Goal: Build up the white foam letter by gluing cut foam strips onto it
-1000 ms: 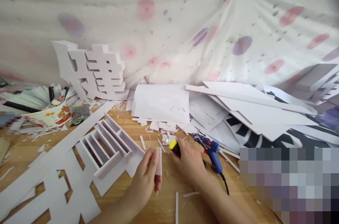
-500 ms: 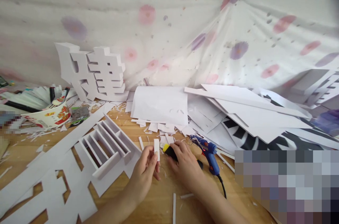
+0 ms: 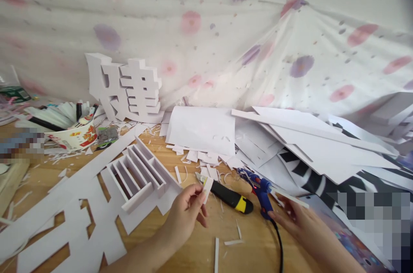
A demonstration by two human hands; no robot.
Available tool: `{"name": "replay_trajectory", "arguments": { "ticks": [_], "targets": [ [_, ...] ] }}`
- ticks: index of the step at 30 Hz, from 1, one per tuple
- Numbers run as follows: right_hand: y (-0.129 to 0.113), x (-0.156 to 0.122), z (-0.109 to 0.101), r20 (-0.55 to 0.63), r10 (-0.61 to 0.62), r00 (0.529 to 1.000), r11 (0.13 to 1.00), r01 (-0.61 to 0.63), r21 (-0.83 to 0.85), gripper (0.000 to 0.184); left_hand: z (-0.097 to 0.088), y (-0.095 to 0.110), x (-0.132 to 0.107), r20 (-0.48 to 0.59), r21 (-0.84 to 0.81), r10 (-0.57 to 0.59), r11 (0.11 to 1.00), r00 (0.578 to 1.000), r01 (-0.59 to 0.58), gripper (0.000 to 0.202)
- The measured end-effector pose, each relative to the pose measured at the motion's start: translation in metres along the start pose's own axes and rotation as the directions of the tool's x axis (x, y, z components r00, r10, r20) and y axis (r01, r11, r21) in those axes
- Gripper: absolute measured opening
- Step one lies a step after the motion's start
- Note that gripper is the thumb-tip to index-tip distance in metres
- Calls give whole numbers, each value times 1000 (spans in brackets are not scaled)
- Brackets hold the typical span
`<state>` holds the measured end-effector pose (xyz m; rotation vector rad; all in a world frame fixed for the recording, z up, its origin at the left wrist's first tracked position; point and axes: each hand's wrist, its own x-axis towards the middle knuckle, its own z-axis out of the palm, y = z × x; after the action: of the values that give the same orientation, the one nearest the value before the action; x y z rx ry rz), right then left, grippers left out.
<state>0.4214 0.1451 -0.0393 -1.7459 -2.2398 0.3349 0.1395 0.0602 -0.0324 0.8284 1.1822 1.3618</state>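
Observation:
My left hand (image 3: 186, 215) pinches a short white foam strip (image 3: 207, 188) between thumb and fingers, held just above the wooden table (image 3: 200, 247). A black and yellow utility knife (image 3: 227, 197) lies on the table right of that strip, its blade pointing left. My right hand (image 3: 295, 217) reaches to the right beside the blue glue gun (image 3: 260, 190), fingers touching a long thin white strip (image 3: 288, 197). A flat white foam character with glued-on ribs (image 3: 135, 176) lies left of my left hand.
A finished standing white foam character (image 3: 127, 90) leans by the flowered cloth (image 3: 226, 41) at the back. A heap of white foam sheets (image 3: 306, 144) covers the right side. A printed cup (image 3: 75, 137) and scraps sit at the left. Small offcuts (image 3: 226, 243) litter the table.
My right hand has let go of the utility knife, which now lies on the table, and has moved right to the glue gun and a long strip. The left hand still holds its strip.

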Motion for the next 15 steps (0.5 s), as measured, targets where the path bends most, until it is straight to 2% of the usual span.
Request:
{"name": "replay_trajectory", "arguments": {
  "ticks": [3,7,11,15],
  "targets": [
    [-8,11,18,46,-55,997,992,50,115,41,0,-1,1,-34,-15,-6,1000,999,6,35],
    [-20,21,30,138,-58,989,976,27,217,37,-2,-2,2,-46,-105,-88,991,995,83,36],
    [-25,28,22,131,4,991,907,-58,418,39,-4,-5,4,7,-278,-238,932,971,231,31],
    [-40,33,2,143,1,990,736,-98,670,40,-6,-4,5,-5,-407,-324,865,946,294,25]
  ]
}}
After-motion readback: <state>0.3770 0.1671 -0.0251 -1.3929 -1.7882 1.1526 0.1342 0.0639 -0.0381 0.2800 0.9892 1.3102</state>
